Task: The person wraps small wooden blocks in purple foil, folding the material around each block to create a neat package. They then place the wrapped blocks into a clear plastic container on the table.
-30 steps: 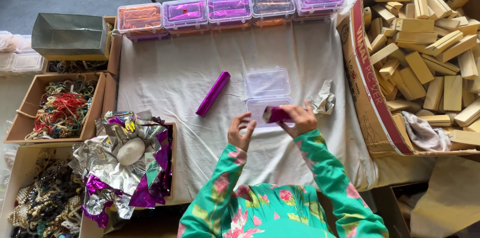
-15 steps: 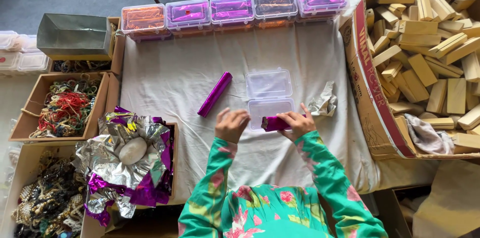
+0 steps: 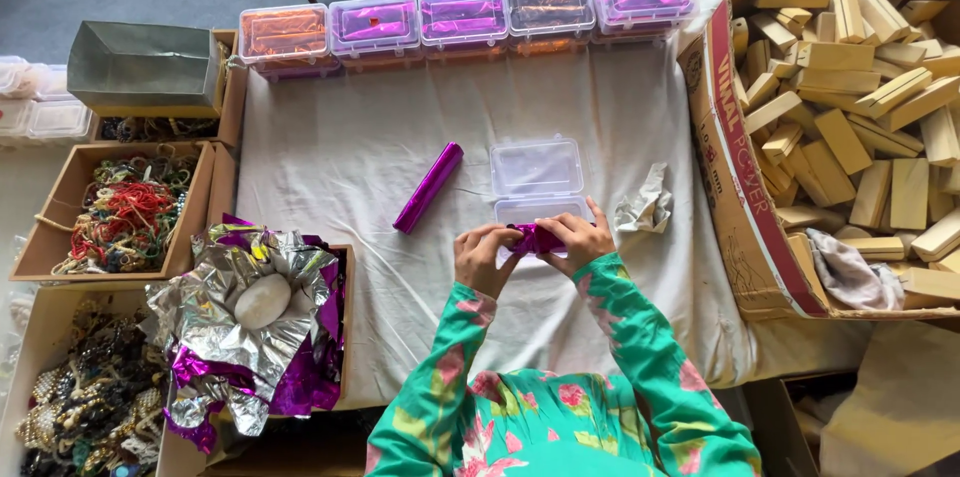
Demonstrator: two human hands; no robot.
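Your left hand and right hand meet over the white cloth, both closed on a small object wrapped in purple foil. The fingers of each hand pinch one end of it, so the wrapped piece spans the gap between your hands, just in front of the open clear plastic box and overlapping its near edge.

Compared with one second ago, your left hand has changed: it was then raised and open, apart from the piece, which only your right hand held. Half a second ago your left hand had already closed in on the piece; it now grips it fully. Both hands have drawn slightly nearer to your body.

The purple foil-wrapped stick lies diagonally on the cloth to the left of the box, in the same place as before. The crumpled silver foil scrap rests just right of the box, unmoved.

A row of five closed plastic boxes with orange and purple contents stands along the far edge. The cardboard carton of wooden blocks sits at your right. At your left, loose foil sheets are weighted by a pale stone.
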